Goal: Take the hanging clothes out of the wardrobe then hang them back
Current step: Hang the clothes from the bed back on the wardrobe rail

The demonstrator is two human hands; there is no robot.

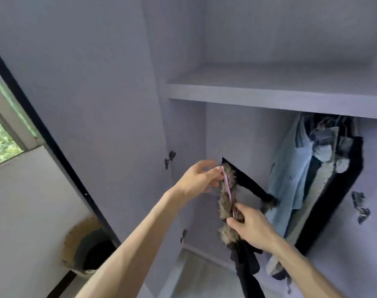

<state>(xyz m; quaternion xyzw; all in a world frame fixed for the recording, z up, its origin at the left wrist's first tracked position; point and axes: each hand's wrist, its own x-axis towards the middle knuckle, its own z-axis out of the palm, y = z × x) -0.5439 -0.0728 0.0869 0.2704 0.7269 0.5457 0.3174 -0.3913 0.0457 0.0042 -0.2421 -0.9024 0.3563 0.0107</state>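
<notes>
Left hand (199, 177), just left of the frame's centre in the head view, pinches the upper end of a pink hanger (227, 186) between thumb and fingertips. The right hand (251, 229), lower and right of centre, has its fingers curled round the fur trim of a black garment (247, 267), gripping the trim and the lower part of the hanger together. The garment's dark cloth trails down towards the bottom edge, and one black panel sticks up and to the right behind the fur. Both hands hold it in front of the open wardrobe (237, 136), clear of the rail, which is hidden under the shelf.

As a judgement, the task is partway through. This one piece is off the rail and in hand. The other hanging clothes (288, 179), a pale blue shirt, denim and something black, sit bunched at the right of the compartment. Whether the garment is coming out or going back cannot be told. Either way, most of the clothes have yet to be handled or are already returned.

A pale lilac shelf (269, 97) crosses the upper right of the frame. The wardrobe's open door (97, 104) fills the upper left, with dark hinges (170, 158) on the inner side panel. At the far left edge a window (2, 136) shows greenery. Below it, at lower left, a ragged hole (86, 248) breaks the pale wall (22, 211).
</notes>
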